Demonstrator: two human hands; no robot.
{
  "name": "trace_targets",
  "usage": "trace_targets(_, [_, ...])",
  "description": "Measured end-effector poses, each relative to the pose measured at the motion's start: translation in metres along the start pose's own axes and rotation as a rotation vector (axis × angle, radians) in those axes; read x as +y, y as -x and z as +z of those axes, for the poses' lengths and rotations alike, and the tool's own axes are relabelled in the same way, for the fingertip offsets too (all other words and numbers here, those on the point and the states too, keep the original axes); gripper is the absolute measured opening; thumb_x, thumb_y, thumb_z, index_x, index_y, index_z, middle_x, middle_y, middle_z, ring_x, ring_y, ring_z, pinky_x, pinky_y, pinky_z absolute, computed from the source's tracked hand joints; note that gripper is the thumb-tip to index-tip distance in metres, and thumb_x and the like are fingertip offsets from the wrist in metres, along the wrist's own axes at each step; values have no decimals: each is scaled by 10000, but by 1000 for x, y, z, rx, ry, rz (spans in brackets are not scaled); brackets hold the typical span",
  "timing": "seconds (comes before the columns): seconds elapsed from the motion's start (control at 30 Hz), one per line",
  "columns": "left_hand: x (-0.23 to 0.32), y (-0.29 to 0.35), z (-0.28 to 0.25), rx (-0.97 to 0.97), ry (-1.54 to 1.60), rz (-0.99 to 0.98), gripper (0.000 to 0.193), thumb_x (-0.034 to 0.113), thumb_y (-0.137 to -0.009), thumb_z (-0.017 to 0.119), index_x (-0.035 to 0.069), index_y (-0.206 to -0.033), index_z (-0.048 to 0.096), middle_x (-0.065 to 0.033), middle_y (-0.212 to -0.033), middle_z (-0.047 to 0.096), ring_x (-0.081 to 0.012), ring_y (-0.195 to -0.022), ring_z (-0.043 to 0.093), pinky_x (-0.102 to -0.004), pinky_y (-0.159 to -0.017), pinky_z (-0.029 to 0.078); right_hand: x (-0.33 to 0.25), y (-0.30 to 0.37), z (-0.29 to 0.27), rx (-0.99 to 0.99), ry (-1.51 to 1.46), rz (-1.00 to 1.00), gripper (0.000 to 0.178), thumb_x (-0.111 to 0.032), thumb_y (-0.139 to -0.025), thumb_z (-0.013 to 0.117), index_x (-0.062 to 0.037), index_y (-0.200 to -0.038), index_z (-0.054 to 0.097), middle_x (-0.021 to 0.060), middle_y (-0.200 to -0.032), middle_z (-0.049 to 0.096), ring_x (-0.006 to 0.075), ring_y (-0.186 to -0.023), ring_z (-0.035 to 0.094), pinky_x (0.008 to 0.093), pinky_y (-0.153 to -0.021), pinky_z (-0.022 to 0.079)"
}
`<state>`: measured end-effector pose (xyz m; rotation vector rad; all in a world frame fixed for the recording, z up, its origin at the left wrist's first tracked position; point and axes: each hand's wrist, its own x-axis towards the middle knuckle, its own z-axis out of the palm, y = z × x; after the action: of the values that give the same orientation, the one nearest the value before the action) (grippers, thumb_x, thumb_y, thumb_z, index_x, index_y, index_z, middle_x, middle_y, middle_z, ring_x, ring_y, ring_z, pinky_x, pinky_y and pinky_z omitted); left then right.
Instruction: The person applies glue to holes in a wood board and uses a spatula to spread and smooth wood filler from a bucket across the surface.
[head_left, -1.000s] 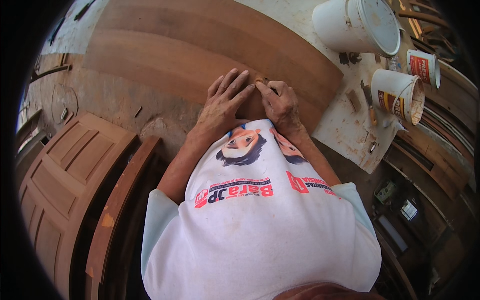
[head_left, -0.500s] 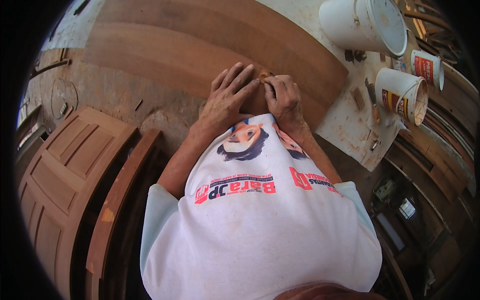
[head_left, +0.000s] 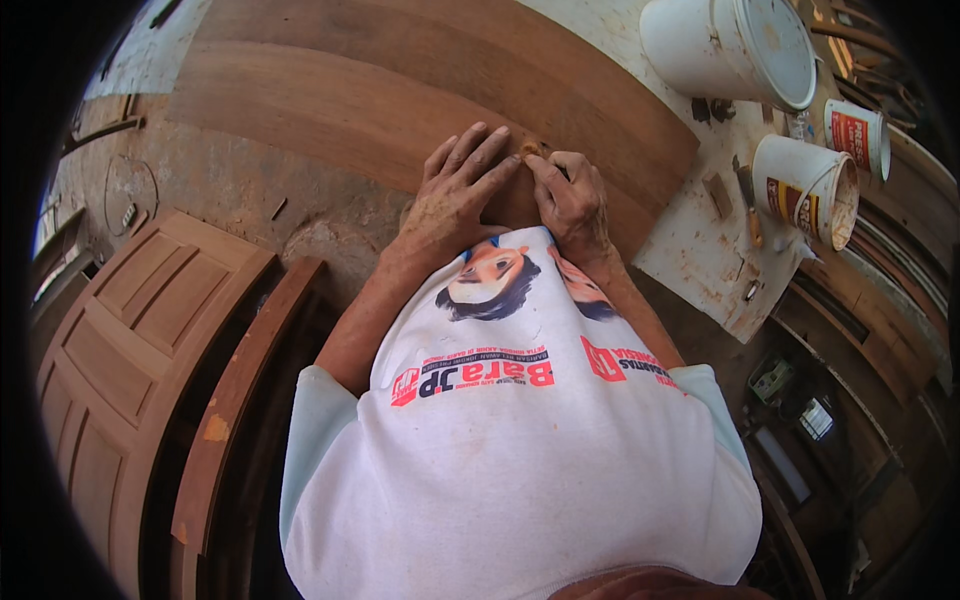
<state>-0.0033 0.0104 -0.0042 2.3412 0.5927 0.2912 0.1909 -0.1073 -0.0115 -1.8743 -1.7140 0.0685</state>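
Observation:
A broad brown wooden panel (head_left: 330, 110) lies across the work surface in front of me. My left hand (head_left: 462, 185) rests flat on its near edge, fingers stretched and a little apart. Close beside it, my right hand (head_left: 570, 195) is closed, with its index finger pressed down on the panel. At that fingertip is a small orange-brown lump (head_left: 533, 149), like a dab of filler or a wad; I cannot tell which. Whatever the curled fingers hold is hidden.
A large white bucket (head_left: 700, 50) and two smaller buckets, one the open white bucket (head_left: 795, 185), stand at the right. Near them lies a putty knife (head_left: 750, 205). A panelled wooden door (head_left: 150, 330) and a wooden plank (head_left: 235, 390) lean at the left.
My right index finger has straightened somewhat onto the panel by the small lump, and the hand has shifted slightly. My left hand stays flat in place.

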Motion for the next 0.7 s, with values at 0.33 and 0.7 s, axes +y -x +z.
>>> trace_targets(0.33, [-1,-1,1,6,-19,10,1016,432,-630,993,187,-1540,612,-81,-1739,413,-300,-1643,295,-506,-1344,232,-20,-16,-4,-70,-13,147,236,-51,-940,764,-61,-1169,707,117,-1090,684,324,-982,696,457,-791,517])
trace_targets(0.7, [3,2,-2,12,-19,7,999,366,-634,987,150,-1535,613,-94,-1738,410,-307,-1642,295,-496,-1339,235,-7,7,-5,-9,-20,-61,367,-10,-912,776,-60,-1273,735,94,-1090,647,297,-964,661,443,-837,522])
